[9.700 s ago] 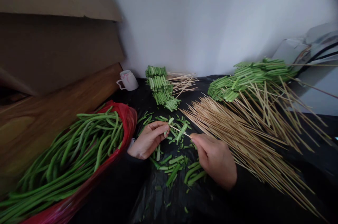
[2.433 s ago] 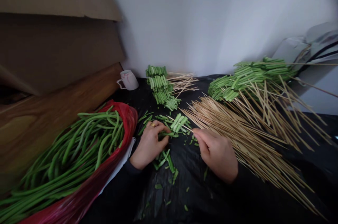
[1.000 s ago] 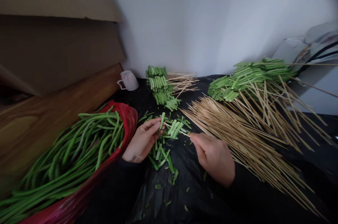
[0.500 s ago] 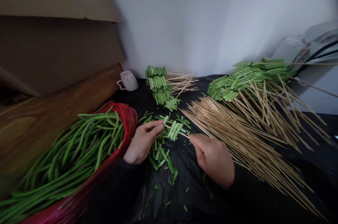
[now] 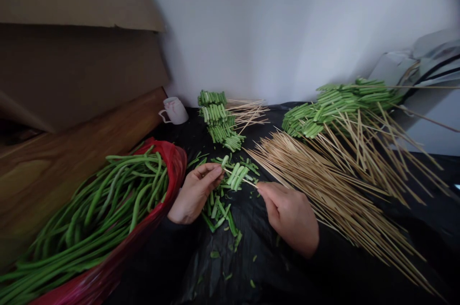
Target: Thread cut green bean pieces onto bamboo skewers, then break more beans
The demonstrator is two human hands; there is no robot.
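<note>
My right hand [image 5: 292, 216] is closed on the near end of a thin wooden skewer [image 5: 249, 182]. Several short pieces of green bean [image 5: 237, 176] sit side by side across that skewer. Pinched in the fingers of my left hand [image 5: 196, 192] is another cut bean piece [image 5: 224, 160], at the skewer's far tip. Whether the tip has gone through this piece I cannot tell. Below both hands lies a loose heap of cut bean pieces [image 5: 219, 214] on black plastic sheeting [image 5: 251, 257].
Long green beans [image 5: 97, 204] fill a red plastic bag [image 5: 176, 161] at left. Bare skewers [image 5: 323, 180] lie at right. Loaded bean skewers are stacked at the back [image 5: 217, 118] and back right [image 5: 341, 104]. A white mug [image 5: 175, 111] stands near a cardboard box [image 5: 82, 65].
Almost nothing differs. The bean piece in my left fingers has shifted very slightly at the skewer's tip, and my right hand keeps its hold.
</note>
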